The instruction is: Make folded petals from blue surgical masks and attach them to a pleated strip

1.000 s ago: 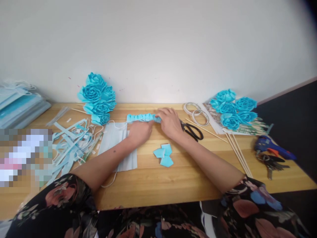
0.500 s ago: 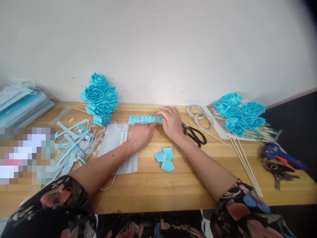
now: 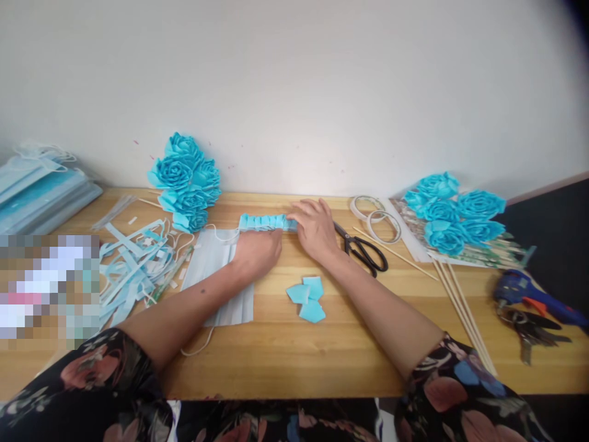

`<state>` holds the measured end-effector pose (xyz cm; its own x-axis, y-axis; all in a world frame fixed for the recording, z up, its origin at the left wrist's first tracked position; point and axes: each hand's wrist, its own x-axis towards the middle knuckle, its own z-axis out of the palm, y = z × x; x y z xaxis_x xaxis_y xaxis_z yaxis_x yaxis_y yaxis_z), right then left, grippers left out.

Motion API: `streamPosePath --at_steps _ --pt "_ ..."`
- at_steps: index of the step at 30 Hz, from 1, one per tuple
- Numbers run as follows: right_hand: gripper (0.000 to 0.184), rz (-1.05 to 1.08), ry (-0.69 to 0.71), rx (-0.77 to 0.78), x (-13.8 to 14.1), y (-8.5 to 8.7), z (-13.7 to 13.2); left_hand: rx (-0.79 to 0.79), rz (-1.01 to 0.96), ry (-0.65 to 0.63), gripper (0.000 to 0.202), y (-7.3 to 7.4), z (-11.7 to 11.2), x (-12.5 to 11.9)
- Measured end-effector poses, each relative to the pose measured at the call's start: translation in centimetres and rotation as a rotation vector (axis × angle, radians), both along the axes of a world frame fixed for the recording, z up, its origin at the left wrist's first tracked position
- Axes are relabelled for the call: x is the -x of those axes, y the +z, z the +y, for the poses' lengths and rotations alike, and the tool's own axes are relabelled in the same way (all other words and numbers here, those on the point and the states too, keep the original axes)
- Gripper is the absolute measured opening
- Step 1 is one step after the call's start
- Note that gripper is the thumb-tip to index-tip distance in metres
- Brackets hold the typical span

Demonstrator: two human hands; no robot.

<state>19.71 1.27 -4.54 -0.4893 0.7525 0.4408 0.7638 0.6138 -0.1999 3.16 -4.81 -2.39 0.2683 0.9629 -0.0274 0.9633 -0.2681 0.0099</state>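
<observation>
A row of small folded light-blue petals [image 3: 261, 221] lies near the back of the table. My left hand [image 3: 258, 253] is curled at its near side, with thumb and forefinger pressed against the petals. At the right end of the row, my right hand [image 3: 316, 232] bends its fingers over the last petals and grips them; what is under the palm is hidden. Below my left wrist is a pale blue face mask [image 3: 232, 310], partly covered by the forearm. Several loose blue petals [image 3: 311, 307] overlap between my forearms.
Black-handled scissors [image 3: 368, 253] and two tape rolls [image 3: 384, 226] sit right of my hand. Blue flowers [image 3: 177, 174] stand left; more flowers [image 3: 444, 212] lie right, near sticks [image 3: 464, 316] and a blue glue gun [image 3: 519, 291]. Mask scraps [image 3: 133, 261] and stacked masks [image 3: 46, 190] are left.
My right hand has shifted slightly left along the petal row, its fingertips now farther over the petals. My left hand has drawn back a little to the left.
</observation>
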Motion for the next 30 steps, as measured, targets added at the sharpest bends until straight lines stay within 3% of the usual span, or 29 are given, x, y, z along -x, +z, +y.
streamPosePath --at_steps 13,24,30 --pt "0.032 -0.14 0.051 -0.068 0.5 -0.4 -0.1 -0.118 -0.068 -0.025 0.032 -1.4 0.8 -0.1" --pt "0.04 -0.129 0.049 -0.135 0.4 -0.7 0.2 -0.037 -0.103 -0.108 0.03 -0.6 0.6 0.2" --pt "0.04 -0.111 0.056 -0.131 0.3 -0.9 0.4 -0.083 -0.102 -0.13 0.03 -0.9 0.6 0.2"
